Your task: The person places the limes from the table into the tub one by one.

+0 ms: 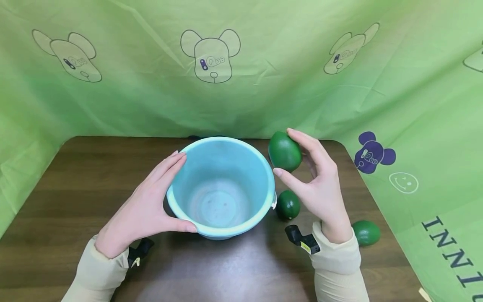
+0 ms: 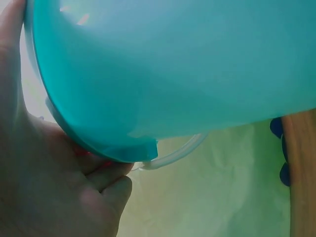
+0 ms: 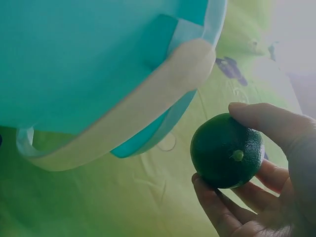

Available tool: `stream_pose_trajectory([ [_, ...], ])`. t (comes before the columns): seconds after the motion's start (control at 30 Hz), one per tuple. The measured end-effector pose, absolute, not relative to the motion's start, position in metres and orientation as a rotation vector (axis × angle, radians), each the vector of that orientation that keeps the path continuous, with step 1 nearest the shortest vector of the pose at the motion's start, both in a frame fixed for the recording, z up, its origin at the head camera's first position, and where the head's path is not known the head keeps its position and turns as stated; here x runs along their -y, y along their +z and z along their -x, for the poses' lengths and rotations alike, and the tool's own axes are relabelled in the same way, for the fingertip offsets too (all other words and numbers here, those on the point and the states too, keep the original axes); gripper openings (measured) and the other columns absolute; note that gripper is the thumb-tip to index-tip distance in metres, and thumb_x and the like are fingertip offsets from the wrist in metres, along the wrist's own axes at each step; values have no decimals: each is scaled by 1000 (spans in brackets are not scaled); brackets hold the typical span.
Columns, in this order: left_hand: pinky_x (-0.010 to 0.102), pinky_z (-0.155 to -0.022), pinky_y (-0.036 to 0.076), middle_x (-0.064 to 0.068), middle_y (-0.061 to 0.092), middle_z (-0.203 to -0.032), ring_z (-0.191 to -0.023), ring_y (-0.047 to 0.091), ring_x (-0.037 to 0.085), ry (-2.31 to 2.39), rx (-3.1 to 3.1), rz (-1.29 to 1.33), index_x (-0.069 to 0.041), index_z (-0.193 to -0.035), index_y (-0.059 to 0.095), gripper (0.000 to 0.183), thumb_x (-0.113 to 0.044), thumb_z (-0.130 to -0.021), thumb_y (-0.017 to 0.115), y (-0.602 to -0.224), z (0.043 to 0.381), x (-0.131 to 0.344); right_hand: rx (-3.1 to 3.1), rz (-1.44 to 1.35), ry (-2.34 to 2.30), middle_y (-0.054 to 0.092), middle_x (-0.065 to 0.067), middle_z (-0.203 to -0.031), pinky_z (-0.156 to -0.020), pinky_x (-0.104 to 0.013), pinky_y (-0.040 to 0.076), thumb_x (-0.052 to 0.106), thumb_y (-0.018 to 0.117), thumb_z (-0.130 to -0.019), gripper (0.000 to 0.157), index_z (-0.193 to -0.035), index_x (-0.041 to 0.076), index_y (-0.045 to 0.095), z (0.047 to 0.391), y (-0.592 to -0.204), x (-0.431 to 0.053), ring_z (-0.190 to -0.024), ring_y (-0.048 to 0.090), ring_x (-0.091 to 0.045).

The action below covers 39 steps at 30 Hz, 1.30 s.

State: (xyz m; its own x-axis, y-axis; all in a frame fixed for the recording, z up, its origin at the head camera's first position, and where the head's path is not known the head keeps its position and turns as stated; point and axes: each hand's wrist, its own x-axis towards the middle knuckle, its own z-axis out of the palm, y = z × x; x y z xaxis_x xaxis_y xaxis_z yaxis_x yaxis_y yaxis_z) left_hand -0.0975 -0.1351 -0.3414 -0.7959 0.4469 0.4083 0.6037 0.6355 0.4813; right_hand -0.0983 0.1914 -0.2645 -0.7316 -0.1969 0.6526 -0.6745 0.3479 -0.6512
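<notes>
A light blue bucket (image 1: 222,230) stands on the table, its round base showing inside. My left hand (image 1: 147,205) grips its left side, thumb along the front of the rim and fingers farther back. From the left wrist view, those fingers lie around the rim of the bucket (image 2: 173,74). Just right of the bucket, my right hand (image 1: 320,180) pinches a glossy dark green avocado (image 1: 284,151) between thumb and fingers, at about rim height. The right wrist view shows the stem end of this avocado (image 3: 217,153), apart from the bucket's white handle (image 3: 113,118).
A second avocado (image 1: 288,204) lies close to the bucket's right side. Another one (image 1: 367,233) is near the table's right edge, partly behind my right sleeve (image 1: 337,260). Green printed cloth (image 1: 151,96) hangs behind and beside the brown table (image 1: 75,235).
</notes>
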Motion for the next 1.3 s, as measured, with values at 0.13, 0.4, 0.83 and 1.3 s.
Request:
stream_pose_trajectory([
  [0.13,39,-104,29,-3,19,-153,-139,16,18,-909,2579,874,-12,-150,23,128,-70,-49,77,-343,98,135,2108,-788,1371,47,-20,-131,-90,-32,44,-23,72,-64,69,-129,-7,51,95,-262,-189,-115,48,-33],
  [0.4,40,-103,30,-3,17,-153,-139,15,17,-923,2583,866,-14,-150,22,128,-71,-49,77,-345,98,134,2082,-812,1406,48,-22,-129,-92,-34,43,-22,71,-64,70,-129,-8,50,89,-259,-183,-112,50,-34],
  [0.83,41,-103,30,-4,16,-153,-139,15,16,-944,2590,853,-15,-150,21,127,-71,-50,76,-344,98,135,1992,-926,1492,49,-31,-126,-91,-32,43,-22,72,-63,65,-123,-14,50,85,-258,-177,-114,49,-39],
  [1.3,40,-104,29,-5,16,-153,-139,14,16,-945,2595,850,-15,-150,21,127,-71,-51,76,-343,97,135,1952,-1027,1560,48,-32,-121,-92,-35,43,-18,74,-63,62,-121,-15,52,82,-260,-174,-110,50,-37],
])
